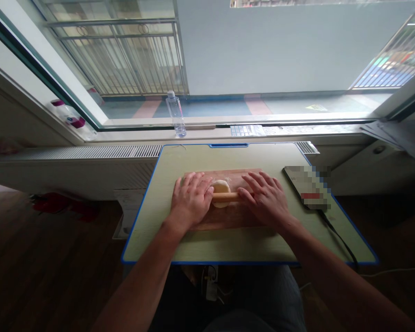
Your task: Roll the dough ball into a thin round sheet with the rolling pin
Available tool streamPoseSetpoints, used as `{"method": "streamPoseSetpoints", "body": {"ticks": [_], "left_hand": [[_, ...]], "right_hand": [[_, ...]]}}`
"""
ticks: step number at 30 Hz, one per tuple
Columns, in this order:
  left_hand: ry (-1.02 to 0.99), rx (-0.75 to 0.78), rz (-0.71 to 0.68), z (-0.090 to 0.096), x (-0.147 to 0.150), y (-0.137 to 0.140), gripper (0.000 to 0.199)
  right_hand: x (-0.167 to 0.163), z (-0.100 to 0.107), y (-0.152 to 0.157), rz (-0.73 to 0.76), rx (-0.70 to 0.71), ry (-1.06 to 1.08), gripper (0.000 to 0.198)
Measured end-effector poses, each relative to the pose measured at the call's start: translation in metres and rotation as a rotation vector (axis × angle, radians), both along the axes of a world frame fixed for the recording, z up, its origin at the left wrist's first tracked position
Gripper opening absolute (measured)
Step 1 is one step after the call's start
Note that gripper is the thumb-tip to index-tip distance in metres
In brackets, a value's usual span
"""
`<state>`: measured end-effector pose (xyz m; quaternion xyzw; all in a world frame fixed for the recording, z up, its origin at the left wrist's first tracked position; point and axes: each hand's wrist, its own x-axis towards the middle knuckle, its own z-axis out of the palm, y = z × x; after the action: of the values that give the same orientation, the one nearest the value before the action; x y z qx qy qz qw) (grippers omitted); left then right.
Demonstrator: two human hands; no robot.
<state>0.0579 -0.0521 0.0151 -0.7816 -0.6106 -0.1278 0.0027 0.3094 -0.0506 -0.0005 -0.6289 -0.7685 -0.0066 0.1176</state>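
A wooden rolling pin (225,197) lies crosswise over a pale, rounded piece of dough (221,186), which shows in front of and behind it. My left hand (192,196) covers and holds the pin's left end, thumb along the wood and fingers reaching forward. Over the right end, my right hand (264,196) holds the pin in the same way, its fingers more spread. Both palms hide the pin's ends. Beneath is a reddish-brown wooden board (228,221), with white flour-like traces behind the dough.
The board rests on a small blue-edged table (214,249). A phone (306,188) with a black cable (339,235) lies at its right. On the windowsill stand a clear bottle (175,115) and, farther left, a purple-labelled bottle (74,121). A radiator (124,151) runs behind the table.
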Motion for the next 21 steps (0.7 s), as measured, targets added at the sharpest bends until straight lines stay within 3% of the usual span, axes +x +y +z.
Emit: {"method": "streamPoseSetpoints", "body": {"ticks": [11,21], "left_hand": [[-0.013,0.063,-0.002,-0.006,0.001,-0.015,0.047],[-0.036,0.053,0.014,-0.007,0.002,-0.029,0.051]], "right_hand": [[0.002,-0.009,-0.014,0.029,0.069,0.041,0.056],[0.001,-0.007,-0.025,0.017,0.032,0.020,0.054]]}}
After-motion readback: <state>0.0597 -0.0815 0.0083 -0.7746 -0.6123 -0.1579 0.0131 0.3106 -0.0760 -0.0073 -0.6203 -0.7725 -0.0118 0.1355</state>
